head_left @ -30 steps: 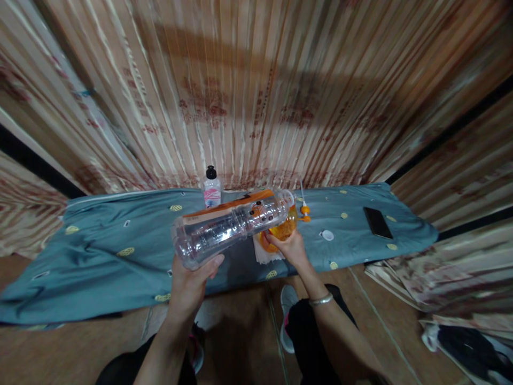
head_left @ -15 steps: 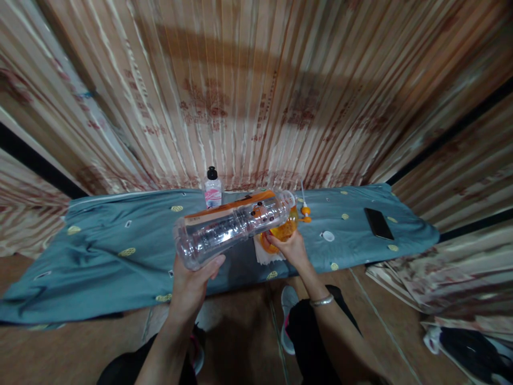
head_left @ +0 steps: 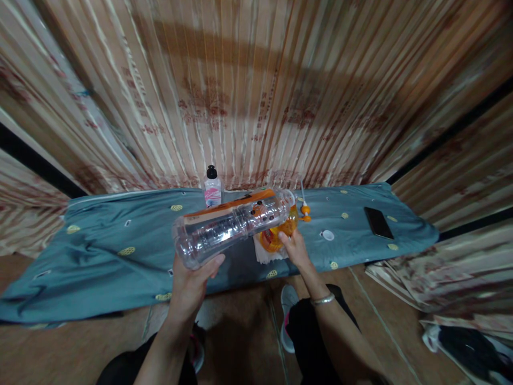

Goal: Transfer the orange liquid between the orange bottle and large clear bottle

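Note:
My left hand [head_left: 195, 280] is closed around the base end of a large clear plastic bottle [head_left: 228, 230] with an orange label. The bottle lies tilted in the air, its open mouth to the right over an orange bottle [head_left: 276, 237]. Fingers of my right hand [head_left: 295, 247] grip that orange bottle, which stands on a white tissue [head_left: 266, 256]. Its neck is partly hidden behind the clear bottle. Just right of it lies an orange pump head [head_left: 305, 211] with a pale tube. A white cap [head_left: 328, 235] lies farther right.
A teal cloth with yellow prints [head_left: 100, 230] covers the long low surface. A small bottle with a black cap [head_left: 212, 190] stands at the back. A black phone [head_left: 379, 223] lies to the right. Patterned curtains [head_left: 256, 107] hang behind.
My right thumb has shifted slightly on the orange bottle. The clear bottle and my left hand stay nearly where they were.

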Action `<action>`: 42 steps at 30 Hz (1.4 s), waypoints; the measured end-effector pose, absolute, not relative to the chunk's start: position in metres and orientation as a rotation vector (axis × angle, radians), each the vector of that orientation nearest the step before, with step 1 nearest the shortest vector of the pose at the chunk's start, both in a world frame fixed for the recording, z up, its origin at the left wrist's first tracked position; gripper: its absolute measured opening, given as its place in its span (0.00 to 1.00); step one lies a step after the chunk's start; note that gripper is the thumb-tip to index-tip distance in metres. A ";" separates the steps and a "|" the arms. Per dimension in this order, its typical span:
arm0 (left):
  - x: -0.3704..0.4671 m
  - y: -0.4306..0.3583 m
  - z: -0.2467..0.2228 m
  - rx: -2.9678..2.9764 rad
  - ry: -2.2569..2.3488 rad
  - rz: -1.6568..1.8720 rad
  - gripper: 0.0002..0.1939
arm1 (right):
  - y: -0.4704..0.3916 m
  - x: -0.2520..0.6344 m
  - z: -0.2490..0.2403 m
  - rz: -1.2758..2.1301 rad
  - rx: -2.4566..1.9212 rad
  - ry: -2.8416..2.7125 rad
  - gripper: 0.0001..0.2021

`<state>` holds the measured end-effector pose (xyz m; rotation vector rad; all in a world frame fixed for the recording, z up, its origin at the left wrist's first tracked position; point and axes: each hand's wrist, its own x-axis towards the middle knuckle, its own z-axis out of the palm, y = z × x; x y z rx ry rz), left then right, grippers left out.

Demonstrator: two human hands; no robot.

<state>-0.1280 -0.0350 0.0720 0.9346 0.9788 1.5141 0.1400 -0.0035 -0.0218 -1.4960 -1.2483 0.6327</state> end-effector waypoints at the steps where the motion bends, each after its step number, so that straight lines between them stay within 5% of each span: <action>1: -0.128 -0.035 0.072 0.937 0.979 1.512 0.23 | -0.004 0.140 -0.022 0.631 -1.492 -1.247 0.27; 15: -0.129 -0.034 0.066 0.985 0.954 1.504 0.21 | -0.001 0.138 -0.024 0.631 -1.488 -1.171 0.41; 32: -0.130 -0.035 0.066 1.014 0.932 1.501 0.14 | 0.003 0.139 -0.025 0.682 -1.370 -1.087 0.41; 42: -0.126 -0.034 0.071 0.967 0.936 1.516 0.18 | 0.002 0.138 -0.015 0.746 -1.302 -1.071 0.39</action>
